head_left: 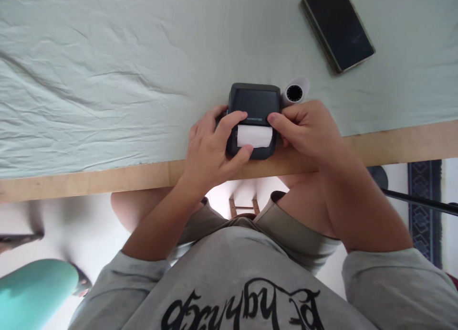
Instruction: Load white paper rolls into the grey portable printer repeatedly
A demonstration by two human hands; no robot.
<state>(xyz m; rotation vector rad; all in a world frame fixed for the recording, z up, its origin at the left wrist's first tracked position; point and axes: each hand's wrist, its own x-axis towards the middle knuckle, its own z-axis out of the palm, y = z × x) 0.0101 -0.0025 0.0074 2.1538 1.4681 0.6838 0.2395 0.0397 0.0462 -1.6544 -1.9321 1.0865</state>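
Note:
A small black label printer (255,101) lies near the table's front edge, with a strip of white paper (255,136) showing across its front. My left hand (211,146) wraps its left side. The index fingertip rests on the top cover and the thumb at the lower edge of the paper. On the other side, my right hand (309,129) grips the printer's right edge, thumb on the cover's corner and fingers curled beneath, partly hidden. A white paper roll (302,85) with a black core stands against the printer's upper right side, just beyond my right hand.
A dark phone (339,26) in a case lies at the upper right on the pale green cloth (107,81). The table's bare wooden edge (143,176) runs along the front, above my legs. Below on the left is a turquoise seat (36,292); at right, a patterned rug (425,210).

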